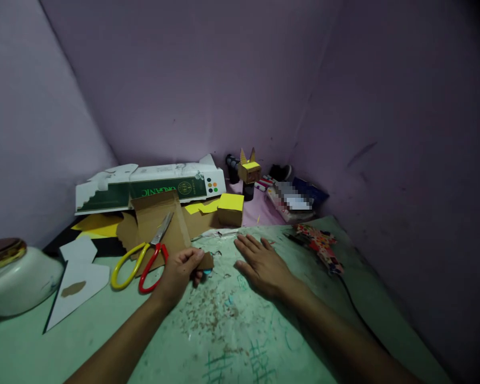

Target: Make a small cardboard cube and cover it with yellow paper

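Pinched between the thumb and fingers of my left hand (pixel 184 271) is a small brown cardboard piece (pixel 206 261). A bit of blue shows just under it, too small to name. My right hand (pixel 262 264) lies palm down on the pale green tabletop (pixel 240 330), fingers stretched out and nothing in them. Scissors (pixel 154 250) with one yellow and one red handle lie close to the left of my left hand, blades resting over a flat cardboard sheet (pixel 152 205). Beyond my hands sits a cardboard block with a yellow top (pixel 230 209).
A patterned glue gun (pixel 318 245) lies at right, its cord running toward me. White cut card (pixel 78 277) and a rounded white object (pixel 20 282) are at left. At the back stand a printed carton (pixel 156 186) and a cardboard head with pointed ears (pixel 249 172). Walls enclose the table.
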`<state>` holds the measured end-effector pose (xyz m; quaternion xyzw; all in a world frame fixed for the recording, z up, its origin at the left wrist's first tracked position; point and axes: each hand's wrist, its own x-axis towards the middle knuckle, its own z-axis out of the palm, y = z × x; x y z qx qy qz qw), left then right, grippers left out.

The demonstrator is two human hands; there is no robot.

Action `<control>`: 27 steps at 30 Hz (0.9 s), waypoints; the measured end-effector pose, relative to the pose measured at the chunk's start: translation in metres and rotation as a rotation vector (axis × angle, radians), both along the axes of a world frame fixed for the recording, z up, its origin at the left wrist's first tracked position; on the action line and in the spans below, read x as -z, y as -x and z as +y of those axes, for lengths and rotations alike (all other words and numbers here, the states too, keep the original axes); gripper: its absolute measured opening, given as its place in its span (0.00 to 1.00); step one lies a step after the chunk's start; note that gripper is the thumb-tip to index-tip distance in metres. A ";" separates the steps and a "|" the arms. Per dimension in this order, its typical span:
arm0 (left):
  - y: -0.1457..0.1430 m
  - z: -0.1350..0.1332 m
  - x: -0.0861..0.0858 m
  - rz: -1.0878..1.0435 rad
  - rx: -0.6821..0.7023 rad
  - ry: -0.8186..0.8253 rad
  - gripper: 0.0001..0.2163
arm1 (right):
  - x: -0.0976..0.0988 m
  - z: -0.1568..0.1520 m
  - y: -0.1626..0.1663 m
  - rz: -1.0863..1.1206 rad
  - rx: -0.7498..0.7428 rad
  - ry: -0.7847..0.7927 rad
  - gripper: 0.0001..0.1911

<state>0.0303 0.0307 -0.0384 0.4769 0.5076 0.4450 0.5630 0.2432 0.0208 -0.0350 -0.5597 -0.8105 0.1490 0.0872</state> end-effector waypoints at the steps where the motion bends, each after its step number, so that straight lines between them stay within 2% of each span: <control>1: 0.003 0.003 -0.001 0.003 0.021 -0.005 0.19 | 0.003 0.005 -0.003 -0.002 -0.001 -0.006 0.30; 5: 0.008 0.012 -0.005 0.038 0.055 -0.030 0.17 | 0.008 0.014 -0.011 -0.023 -0.004 -0.022 0.32; 12: 0.010 0.030 -0.008 0.075 0.113 -0.038 0.18 | 0.006 0.026 -0.008 0.000 -0.013 -0.046 0.32; 17: 0.010 0.029 -0.010 0.092 0.081 -0.042 0.18 | 0.009 0.020 -0.012 0.088 0.024 -0.061 0.30; 22: 0.007 0.020 -0.012 0.108 0.016 -0.032 0.17 | 0.010 0.007 -0.026 0.300 0.020 -0.082 0.22; 25: 0.000 0.013 -0.013 0.109 -0.023 -0.012 0.17 | -0.002 0.001 -0.023 0.507 0.083 -0.088 0.17; 27: -0.009 0.007 -0.015 0.098 -0.009 0.012 0.16 | -0.013 -0.002 -0.013 0.671 0.161 -0.046 0.18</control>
